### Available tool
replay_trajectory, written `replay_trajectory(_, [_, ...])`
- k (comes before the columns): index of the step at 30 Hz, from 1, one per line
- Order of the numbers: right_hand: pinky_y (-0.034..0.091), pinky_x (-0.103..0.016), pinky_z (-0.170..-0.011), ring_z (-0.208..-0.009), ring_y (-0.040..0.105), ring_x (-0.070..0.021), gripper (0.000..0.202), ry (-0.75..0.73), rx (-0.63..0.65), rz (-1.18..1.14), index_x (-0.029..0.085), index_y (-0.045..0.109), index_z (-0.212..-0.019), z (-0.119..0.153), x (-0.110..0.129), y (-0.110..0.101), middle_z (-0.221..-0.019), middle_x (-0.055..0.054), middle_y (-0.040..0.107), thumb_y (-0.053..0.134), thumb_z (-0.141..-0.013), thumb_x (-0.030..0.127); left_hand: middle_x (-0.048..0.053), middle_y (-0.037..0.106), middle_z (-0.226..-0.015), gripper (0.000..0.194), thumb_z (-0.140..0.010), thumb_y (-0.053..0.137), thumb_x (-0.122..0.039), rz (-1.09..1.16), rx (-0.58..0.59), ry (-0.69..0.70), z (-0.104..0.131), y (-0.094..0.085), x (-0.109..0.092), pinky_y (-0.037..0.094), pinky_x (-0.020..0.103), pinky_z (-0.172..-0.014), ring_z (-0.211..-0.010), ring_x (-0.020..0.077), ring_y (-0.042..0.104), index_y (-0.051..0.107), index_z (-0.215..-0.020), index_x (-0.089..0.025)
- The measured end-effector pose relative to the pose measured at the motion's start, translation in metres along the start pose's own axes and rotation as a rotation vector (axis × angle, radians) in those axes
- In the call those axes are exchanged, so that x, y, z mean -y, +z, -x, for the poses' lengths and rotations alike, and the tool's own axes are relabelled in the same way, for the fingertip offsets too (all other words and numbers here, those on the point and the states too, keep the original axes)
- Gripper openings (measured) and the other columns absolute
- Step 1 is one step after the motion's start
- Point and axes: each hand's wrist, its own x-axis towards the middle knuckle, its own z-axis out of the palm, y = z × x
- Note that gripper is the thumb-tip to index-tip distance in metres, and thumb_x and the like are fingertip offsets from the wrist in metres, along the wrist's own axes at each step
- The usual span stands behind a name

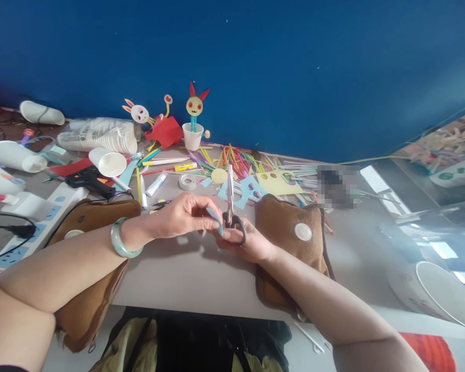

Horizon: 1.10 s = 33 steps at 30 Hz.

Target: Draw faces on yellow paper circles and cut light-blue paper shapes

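Observation:
Between the fingertips of my left hand is a small curved piece of light blue paper, seen nearly edge-on. My right hand grips dark-handled scissors, whose blades point up and away from me. The right fingertips come up against the lower end of the blue piece, and both hands meet above the table. Beyond the blades lies light blue paper with round holes, next to a yellow sheet with cut-out holes. A yellow paper disc lies left of the blades.
Brown cushions lie under my left arm and beside my right. A power strip and a black glue gun are at left. Colourful sticks, a tape roll and a cup with a rabbit-eared figure stand toward the blue wall.

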Motion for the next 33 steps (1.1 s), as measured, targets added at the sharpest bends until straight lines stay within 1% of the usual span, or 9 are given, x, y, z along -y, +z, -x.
replay_trajectory(2, [0.026, -0.025, -0.050, -0.051, 0.036, -0.0069, 0.043, -0.097, -0.090, 0.147, 0.017, 0.054, -0.074, 0.000, 0.001, 0.000, -0.061, 0.005, 0.046, 0.078, -0.070, 0.053, 0.001, 0.067, -0.070, 0.013, -0.081, 0.071, -0.030, 0.059, -0.117, -0.067, -0.002, -0.001, 0.001, 0.050, 0.024, -0.060, -0.061, 0.0112, 0.061, 0.071, -0.082, -0.017])
replay_trajectory(5, [0.032, -0.026, -0.053, -0.056, 0.039, -0.0095, 0.050, -0.197, -0.201, 0.395, 0.019, 0.053, -0.070, 0.002, 0.006, 0.003, -0.064, 0.003, 0.049, 0.075, -0.069, 0.063, -0.001, 0.064, -0.060, 0.017, -0.079, 0.072, -0.030, 0.168, -0.280, -0.096, -0.005, -0.003, 0.004, 0.049, 0.023, -0.056, -0.056, 0.0101, 0.058, 0.067, -0.071, -0.016])
replay_trajectory(7, [0.034, -0.026, -0.054, -0.059, 0.040, -0.0109, 0.054, -0.203, -0.238, 0.536, 0.020, 0.050, -0.068, 0.003, 0.009, 0.005, -0.064, 0.002, 0.049, 0.073, -0.068, 0.068, -0.001, 0.064, -0.059, 0.020, -0.078, 0.073, -0.031, 0.245, -0.346, -0.088, -0.007, -0.005, 0.008, 0.047, 0.022, -0.054, -0.055, 0.0099, 0.058, 0.065, -0.067, -0.016])
replay_trajectory(9, [0.034, -0.026, -0.054, -0.059, 0.040, -0.0111, 0.056, -0.187, -0.246, 0.627, 0.020, 0.049, -0.067, 0.004, 0.011, 0.007, -0.062, 0.002, 0.048, 0.071, -0.068, 0.071, -0.001, 0.064, -0.058, 0.020, -0.077, 0.075, -0.031, 0.292, -0.384, -0.084, -0.009, -0.007, 0.012, 0.046, 0.022, -0.053, -0.054, 0.0095, 0.057, 0.065, -0.067, -0.017])
replay_trajectory(13, [0.033, -0.025, -0.054, -0.058, 0.040, -0.0103, 0.056, -0.122, -0.217, 0.704, 0.019, 0.049, -0.068, 0.004, 0.009, 0.007, -0.061, 0.003, 0.048, 0.067, -0.071, 0.072, -0.001, 0.064, -0.059, 0.017, -0.077, 0.075, -0.030, 0.320, -0.412, -0.083, -0.009, -0.009, 0.014, 0.046, 0.021, -0.051, -0.053, 0.0090, 0.057, 0.067, -0.072, -0.017])
replay_trajectory(16, [0.032, -0.025, -0.054, -0.058, 0.039, -0.0103, 0.056, -0.081, -0.169, 0.747, 0.019, 0.049, -0.069, 0.003, 0.007, 0.005, -0.061, 0.003, 0.049, 0.065, -0.073, 0.072, -0.001, 0.064, -0.059, 0.016, -0.077, 0.074, -0.030, 0.302, -0.434, -0.073, -0.009, -0.009, 0.013, 0.046, 0.021, -0.051, -0.052, 0.0089, 0.057, 0.067, -0.072, -0.016])
replay_trajectory(21, [0.029, -0.025, -0.054, -0.059, 0.036, -0.0103, 0.057, -0.070, -0.138, 0.805, 0.019, 0.048, -0.067, 0.003, 0.005, 0.004, -0.061, 0.003, 0.046, 0.062, -0.075, 0.073, -0.002, 0.063, -0.056, 0.015, -0.077, 0.073, -0.027, 0.261, -0.453, -0.053, -0.008, -0.009, 0.011, 0.046, 0.021, -0.051, -0.051, 0.0086, 0.057, 0.066, -0.071, -0.016])
replay_trajectory(33, [0.033, -0.024, -0.054, -0.058, 0.038, -0.0098, 0.055, -0.040, -0.136, 0.716, 0.018, 0.050, -0.065, 0.003, 0.007, 0.008, -0.060, 0.003, 0.047, 0.063, -0.074, 0.070, -0.003, 0.062, -0.054, 0.012, -0.078, 0.068, -0.022, 0.183, -0.446, -0.056, -0.008, -0.007, 0.008, 0.046, 0.022, -0.053, -0.050, 0.0082, 0.056, 0.063, -0.069, -0.015])
